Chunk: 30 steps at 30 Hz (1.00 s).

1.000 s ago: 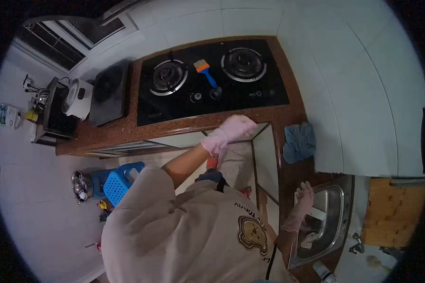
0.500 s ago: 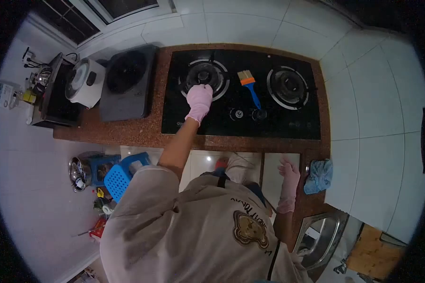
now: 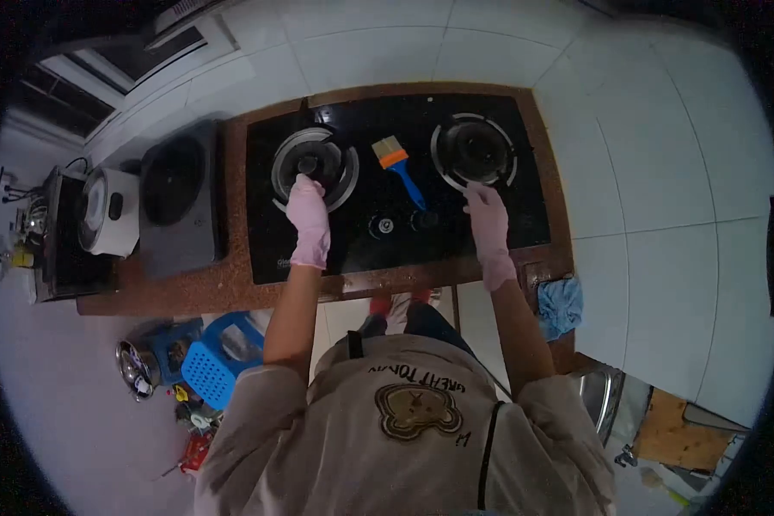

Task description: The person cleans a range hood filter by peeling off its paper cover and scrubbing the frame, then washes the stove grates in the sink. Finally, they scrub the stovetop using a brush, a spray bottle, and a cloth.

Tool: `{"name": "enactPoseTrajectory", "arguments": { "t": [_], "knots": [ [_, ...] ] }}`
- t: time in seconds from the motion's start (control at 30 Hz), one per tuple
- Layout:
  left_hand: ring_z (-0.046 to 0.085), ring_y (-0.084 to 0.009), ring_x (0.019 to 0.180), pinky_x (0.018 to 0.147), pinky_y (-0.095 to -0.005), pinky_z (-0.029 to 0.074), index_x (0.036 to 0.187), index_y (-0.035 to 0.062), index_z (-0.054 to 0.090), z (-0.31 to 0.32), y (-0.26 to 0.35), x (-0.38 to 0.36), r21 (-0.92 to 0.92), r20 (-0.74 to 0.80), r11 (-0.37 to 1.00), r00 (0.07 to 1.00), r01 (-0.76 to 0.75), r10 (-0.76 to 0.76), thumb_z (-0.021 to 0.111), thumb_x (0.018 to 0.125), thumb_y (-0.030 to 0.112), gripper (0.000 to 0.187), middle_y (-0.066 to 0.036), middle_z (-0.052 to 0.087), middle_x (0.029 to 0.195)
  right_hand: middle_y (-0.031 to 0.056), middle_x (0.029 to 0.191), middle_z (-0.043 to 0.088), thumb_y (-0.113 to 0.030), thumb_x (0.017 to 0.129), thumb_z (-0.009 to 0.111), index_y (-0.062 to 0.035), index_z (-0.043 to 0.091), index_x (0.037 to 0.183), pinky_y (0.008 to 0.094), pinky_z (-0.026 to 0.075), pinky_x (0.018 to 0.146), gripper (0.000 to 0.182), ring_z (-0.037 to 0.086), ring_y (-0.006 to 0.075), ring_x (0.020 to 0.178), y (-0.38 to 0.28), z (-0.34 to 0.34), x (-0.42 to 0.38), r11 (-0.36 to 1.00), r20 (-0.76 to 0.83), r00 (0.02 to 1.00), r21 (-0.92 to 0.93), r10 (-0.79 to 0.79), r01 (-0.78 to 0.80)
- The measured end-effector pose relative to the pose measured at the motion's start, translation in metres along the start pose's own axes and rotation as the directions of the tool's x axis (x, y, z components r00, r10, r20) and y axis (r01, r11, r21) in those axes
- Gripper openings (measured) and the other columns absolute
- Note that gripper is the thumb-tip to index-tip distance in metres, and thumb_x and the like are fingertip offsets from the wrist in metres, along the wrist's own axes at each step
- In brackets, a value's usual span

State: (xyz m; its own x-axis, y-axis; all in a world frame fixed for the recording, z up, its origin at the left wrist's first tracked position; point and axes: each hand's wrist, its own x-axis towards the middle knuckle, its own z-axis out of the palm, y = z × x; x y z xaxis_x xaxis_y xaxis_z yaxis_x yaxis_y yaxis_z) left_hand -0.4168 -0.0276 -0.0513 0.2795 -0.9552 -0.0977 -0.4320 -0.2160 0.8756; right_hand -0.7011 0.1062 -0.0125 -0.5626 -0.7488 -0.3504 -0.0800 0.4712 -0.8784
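Observation:
The black glass gas stove [image 3: 365,245] has a burner on each side. My left hand [image 3: 308,222], in a pink glove, is at the front of the left burner [image 3: 346,176], its fingers closed by the burner's centre. What they hold, if anything, is hidden. My right hand [image 3: 488,228], also gloved in pink, is at the front edge of the right burner [image 3: 473,155], with its thumb and fingers apart and nothing visible between them. Between the burners lies a blue-handled paintbrush [image 3: 407,182] with an orange band and pale bristles.
Left of the stove are a dark flat cooktop [image 3: 181,198] and a white rice cooker [image 3: 112,211]. A blue cloth [image 3: 561,307] lies at the counter's right, by the sink [image 3: 600,396]. A blue plastic stool [image 3: 215,370] stands on the floor at left. Two stove knobs [image 3: 383,226] sit in front.
My right hand has risen from beside my body to the right burner. My left hand stays at the left burner. The whole view has shifted and turned with my head.

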Motion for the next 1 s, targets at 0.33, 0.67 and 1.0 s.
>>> {"name": "enactPoseTrajectory", "arguments": {
  "t": [0.33,0.67,1.0],
  "knots": [
    [0.049,-0.0154,0.074,0.081,-0.0325,0.038,0.073,0.0056,0.056,-0.084,0.009,-0.048,-0.214,0.047,0.976,0.998,0.048,-0.039,0.047,0.103,0.036,0.044,-0.002,0.055,0.074,0.0133,0.091,0.065,-0.017,0.094,0.06,0.0048,0.063,0.102,0.0427,0.047,0.071,0.024,0.059,0.0256,0.074,-0.045,0.067,0.06,0.957,-0.367,0.896,0.23,0.251,-0.174],
    [0.05,-0.0162,0.068,0.07,-0.0326,0.041,0.067,0.0035,0.051,-0.132,-0.02,-0.069,-0.144,0.045,0.99,0.999,-0.011,0.017,0.044,0.095,0.021,0.034,-0.006,0.056,0.068,0.0112,0.107,0.066,-0.02,0.093,0.057,-0.0071,0.068,0.105,0.0434,0.055,0.078,0.021,0.066,0.028,0.101,0.048,0.13,0.167,0.813,-0.466,0.88,-0.545,-0.09,-0.205],
    [0.047,-0.0203,0.068,0.071,-0.0334,0.04,0.067,0.0025,0.05,-0.147,0.015,-0.072,0.073,0.139,0.984,0.978,-0.164,0.153,0.042,0.094,0.022,0.034,-0.007,0.052,0.066,0.0124,0.096,0.061,-0.012,0.085,0.055,-0.0068,0.064,0.096,0.0389,0.056,0.069,0.015,0.06,0.0307,0.094,-0.027,0.047,0.0,0.708,-0.473,0.601,-0.666,-0.644,0.235]
  ]
}}
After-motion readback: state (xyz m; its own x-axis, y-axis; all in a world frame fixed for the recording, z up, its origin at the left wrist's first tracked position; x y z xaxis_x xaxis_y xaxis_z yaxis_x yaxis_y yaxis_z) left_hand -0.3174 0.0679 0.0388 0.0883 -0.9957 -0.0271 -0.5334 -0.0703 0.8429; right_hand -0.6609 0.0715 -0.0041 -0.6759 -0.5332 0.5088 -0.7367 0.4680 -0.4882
